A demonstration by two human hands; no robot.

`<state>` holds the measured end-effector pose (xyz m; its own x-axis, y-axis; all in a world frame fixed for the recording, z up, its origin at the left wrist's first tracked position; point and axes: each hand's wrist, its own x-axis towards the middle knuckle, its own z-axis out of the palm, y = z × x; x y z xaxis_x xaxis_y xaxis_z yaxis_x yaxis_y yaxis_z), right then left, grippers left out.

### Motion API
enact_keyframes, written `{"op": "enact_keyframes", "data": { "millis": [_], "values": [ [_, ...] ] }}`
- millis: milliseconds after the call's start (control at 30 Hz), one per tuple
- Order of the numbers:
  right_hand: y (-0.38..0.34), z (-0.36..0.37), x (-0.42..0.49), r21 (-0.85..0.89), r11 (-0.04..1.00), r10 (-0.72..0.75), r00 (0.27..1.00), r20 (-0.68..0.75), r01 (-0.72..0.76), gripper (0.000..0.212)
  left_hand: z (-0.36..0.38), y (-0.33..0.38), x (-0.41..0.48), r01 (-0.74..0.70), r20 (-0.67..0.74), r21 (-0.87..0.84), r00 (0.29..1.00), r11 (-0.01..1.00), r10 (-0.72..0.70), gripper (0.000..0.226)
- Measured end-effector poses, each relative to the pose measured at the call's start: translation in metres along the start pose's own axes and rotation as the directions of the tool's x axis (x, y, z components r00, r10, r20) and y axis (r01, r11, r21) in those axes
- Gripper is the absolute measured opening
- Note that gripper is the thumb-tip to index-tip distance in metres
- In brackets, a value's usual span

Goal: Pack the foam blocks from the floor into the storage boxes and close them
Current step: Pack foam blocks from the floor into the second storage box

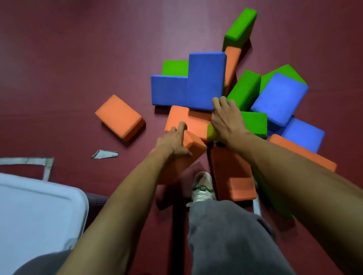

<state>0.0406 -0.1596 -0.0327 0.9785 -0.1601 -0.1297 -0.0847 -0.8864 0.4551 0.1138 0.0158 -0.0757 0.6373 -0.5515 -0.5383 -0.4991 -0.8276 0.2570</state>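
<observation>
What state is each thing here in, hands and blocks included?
left hand: grips orange block.
right hand: flat on green block.
lone orange block: flat on floor, apart from pile.
block pile: jumbled, unpacked.
white box: only its top shows.

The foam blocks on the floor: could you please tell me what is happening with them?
A person is bending over a pile of orange, green and blue foam blocks on the dark red floor. The left hand grips an orange block at the pile's near edge; the right hand lies open across a green block, fingertips at a blue block. A second orange block lies apart to the left. A white storage box sits at lower left.
</observation>
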Motion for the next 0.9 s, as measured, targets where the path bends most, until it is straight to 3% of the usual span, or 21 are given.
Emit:
{"op": "enact_keyframes", "data": {
  "millis": [100,200,433,633,900],
  "values": [
    [-0.010,-0.051,0.002,0.085,0.991,0.099,0.991,0.084,-0.107,0.037,-0.043,-0.018,-0.040,0.016,-0.091,0.005,0.996,1.000,-0.016,0.086],
    [-0.031,-0.113,0.003,0.261,0.960,0.073,0.992,0.103,-0.098,0.037,-0.079,-0.050,-0.092,0.091,-0.155,-0.009,0.984,0.996,-0.091,0.089],
    [-0.103,-0.264,-0.024,0.274,0.948,-0.103,0.971,-0.217,0.162,0.033,-0.139,-0.127,-0.260,0.275,-0.416,-0.029,0.871,0.961,-0.262,0.087],
    [-0.201,-0.391,-0.092,0.159,0.866,-0.351,0.803,-0.481,0.474,0.031,-0.140,-0.196,-0.441,0.475,-0.553,-0.128,0.695,0.871,-0.460,0.087],
    [-0.344,-0.494,-0.211,0.005,0.722,-0.551,0.579,-0.601,0.692,0.035,-0.080,-0.273,-0.651,0.679,-0.581,-0.217,0.487,0.701,-0.652,0.083]
  ]
}}
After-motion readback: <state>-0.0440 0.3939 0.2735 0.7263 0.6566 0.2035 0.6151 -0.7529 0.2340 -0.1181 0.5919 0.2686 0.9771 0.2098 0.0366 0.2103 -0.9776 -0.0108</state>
